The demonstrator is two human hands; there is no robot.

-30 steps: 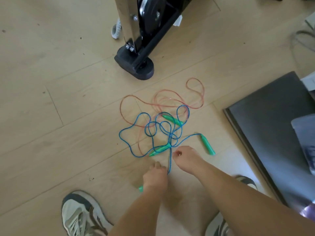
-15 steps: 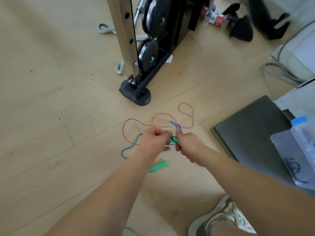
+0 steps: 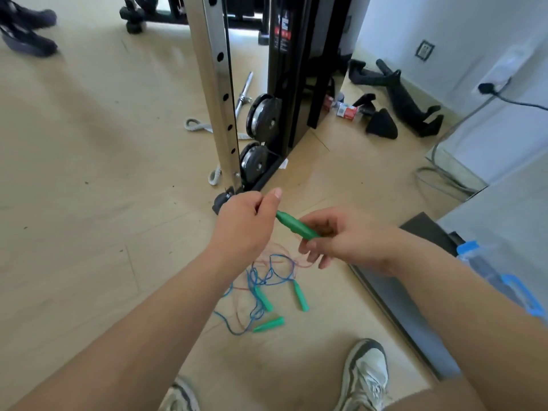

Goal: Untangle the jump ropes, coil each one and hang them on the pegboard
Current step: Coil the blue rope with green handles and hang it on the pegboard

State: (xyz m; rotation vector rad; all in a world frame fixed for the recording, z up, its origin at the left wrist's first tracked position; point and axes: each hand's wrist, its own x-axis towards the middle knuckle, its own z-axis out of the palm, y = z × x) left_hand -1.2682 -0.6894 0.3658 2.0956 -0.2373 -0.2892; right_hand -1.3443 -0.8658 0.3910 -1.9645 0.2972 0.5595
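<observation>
My left hand curls round a green tapered plastic handle's narrow end; my right hand pinches its thick end. Tangled blue and red jump ropes lie on the floor. The clear blue-handled box has unreadable contents.

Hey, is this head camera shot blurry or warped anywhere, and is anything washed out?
Head view: left hand, right hand and green handle fairly sharp; metal upright leans from wide-angle distortion; white wall at right washed out; dark shoes top left smeared.

Bright daylight, soft shadows, slight blur, wide-angle bending.
</observation>
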